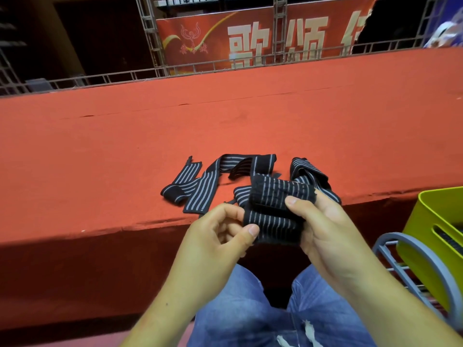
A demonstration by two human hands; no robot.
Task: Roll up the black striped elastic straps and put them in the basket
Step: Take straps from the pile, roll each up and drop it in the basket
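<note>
Gripping one half-rolled black striped strap (275, 211) with both hands, just over the near edge of the red bench (125, 146). Left hand (220, 236) curled, thumb and fingertips pinching the roll's left end. Right hand (330, 236) wrapped round the right end, thumb pressing on top. At 11 o'clock of the roll, lying flat on the bench, a loose strap (198, 189); at 1 o'clock, another bunched strap (308, 171). At 3 o'clock, well apart, the yellow-green basket (423, 221), sitting on a grey rack (390, 246).
</note>
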